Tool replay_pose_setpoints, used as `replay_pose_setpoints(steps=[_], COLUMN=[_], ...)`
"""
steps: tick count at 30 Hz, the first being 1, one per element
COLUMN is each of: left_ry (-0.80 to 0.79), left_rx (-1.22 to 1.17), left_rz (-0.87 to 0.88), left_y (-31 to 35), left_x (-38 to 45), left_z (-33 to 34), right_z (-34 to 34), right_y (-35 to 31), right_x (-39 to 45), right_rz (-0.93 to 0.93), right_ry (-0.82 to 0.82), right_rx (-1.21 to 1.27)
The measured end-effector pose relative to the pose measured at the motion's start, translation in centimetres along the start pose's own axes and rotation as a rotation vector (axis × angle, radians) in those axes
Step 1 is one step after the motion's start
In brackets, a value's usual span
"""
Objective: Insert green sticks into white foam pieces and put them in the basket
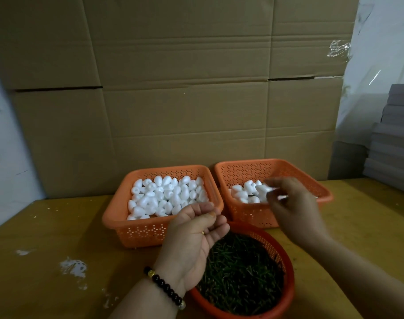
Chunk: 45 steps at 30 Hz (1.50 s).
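Altogether 3 containers sit on the wooden table (58, 226). At the back left, an orange perforated basket (118, 217) is filled nearly to its rim with white foam pieces (168, 196). Just beside it on the right, a second orange basket (247, 215) holds a smaller heap of foam pieces (242, 194). Nearest the camera, a round red basket (286, 268) is full of green sticks (240, 277). The right hand (293, 208) hangs over the second basket, blurred, fingertips pinching 1 foam piece (264, 189). The left hand (194, 236), palm up with fingers loosely curled, hovers between the round basket and the full one; whether it holds anything cannot be told
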State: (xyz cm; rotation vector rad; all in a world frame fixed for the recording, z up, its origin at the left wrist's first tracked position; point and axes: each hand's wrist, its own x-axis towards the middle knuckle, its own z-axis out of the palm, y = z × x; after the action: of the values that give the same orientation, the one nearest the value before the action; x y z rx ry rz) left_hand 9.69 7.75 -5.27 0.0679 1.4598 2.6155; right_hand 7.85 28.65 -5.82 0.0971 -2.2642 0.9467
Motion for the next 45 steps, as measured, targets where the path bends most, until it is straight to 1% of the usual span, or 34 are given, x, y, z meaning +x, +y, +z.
replay_pose_setpoints(steps=[2,4,5,7,9,10,11,12,13,15,17,19,21,24,26,28,29,30,32,33,35,38,40,43,45], left_ry=[-0.015,-0.046,-0.048,-0.002,0.072,0.102,0.120,0.117,0.095,-0.013,-0.136,-0.196,-0.213,-0.202,-0.179,-0.132,-0.104,-0.107,-0.213,-0.228,-0.244,-0.240,-0.202,-0.073,0.033], left_rx=[0.100,0.289,0.438,0.827,1.236,1.413,1.556,1.677,1.791,2.055,2.177,2.142,2.084,2.264,2.255,2.160,2.103,2.063,2.177,2.195,2.145,2.066,1.996,1.869,1.687], left_rz=[0.085,0.184,0.238,0.380,0.531,0.584,0.596,0.546,0.455,0.195,-0.023,-0.124,-0.188,-0.270,-0.336,-0.354,-0.333,-0.327,-0.302,-0.293,-0.333,-0.208,-0.124,0.007,0.085], left_y=[0.8,1.9,2.4,3.2,3.9,4.2,4.5,4.8,5.2,5.7,5.7,5.6,5.5,5.1,4.9,5.3,5.5,5.6,5.5,5.3,5.2,5.5,5.7,6.0,6.1], left_x=[0.3,0.8,1.4,3.3,5.4,6.5,7.4,8.3,8.9,9.8,10.2,10.6,11.2,12.5,13.3,13.9,14.1,14.2,13.8,13.3,12.9,12.9,13.3,13.3,13.1], left_z=[-0.5,-1.0,-1.3,-2.2,-3.1,-3.5,-3.9,-4.2,-4.4,-4.5,-4.2,-4.3,-4.8,-5.9,-6.6,-7.2,-7.3,-7.5,-6.6,-6.0,-5.5,-6.1,-6.8,-7.2,-7.4], right_z=[-0.6,-1.1,-1.2,-0.9,-0.6,-0.6,-0.5,-0.4,-0.3,0.0,0.4,0.5,0.6,0.6,0.6,0.5,0.5,0.5,0.6,0.7,0.8,0.8,0.8,0.7,0.8], right_y=[-1.5,-2.7,-3.1,-3.5,-3.6,-3.6,-3.5,-3.4,-3.3,-3.3,-3.5,-3.6,-3.5,-3.3,-3.3,-3.4,-3.4,-3.5,-3.7,-3.7,-3.9,-4.1,-4.3,-4.3,-4.4], right_x=[-2.8,-5.1,-5.9,-6.9,-7.0,-6.9,-6.7,-6.5,-6.3,-6.1,-5.9,-5.7,-5.5,-5.6,-5.7,-5.8,-5.9,-5.9,-5.9,-5.9,-5.9,-6.0,-6.1,-6.2,-6.4], right_rz=[-0.142,-0.234,-0.277,-0.345,-0.339,-0.319,-0.305,-0.301,-0.292,-0.295,-0.291,-0.261,-0.222,-0.202,-0.213,-0.223,-0.227,-0.232,-0.244,-0.248,-0.254,-0.262,-0.247,-0.217,-0.208], right_ry=[-0.186,-0.423,-0.514,-0.635,-0.694,-0.710,-0.732,-0.755,-0.778,-0.831,-0.866,-0.894,-0.903,-0.890,-0.876,-0.848,-0.832,-0.817,-0.797,-0.786,-0.765,-0.734,-0.704,-0.651,-0.635], right_rx=[-0.024,-0.162,-0.259,-0.416,-0.457,-0.451,-0.451,-0.461,-0.468,-0.495,-0.512,-0.487,-0.445,-0.407,-0.398,-0.391,-0.392,-0.397,-0.419,-0.431,-0.443,-0.445,-0.426,-0.377,-0.359])
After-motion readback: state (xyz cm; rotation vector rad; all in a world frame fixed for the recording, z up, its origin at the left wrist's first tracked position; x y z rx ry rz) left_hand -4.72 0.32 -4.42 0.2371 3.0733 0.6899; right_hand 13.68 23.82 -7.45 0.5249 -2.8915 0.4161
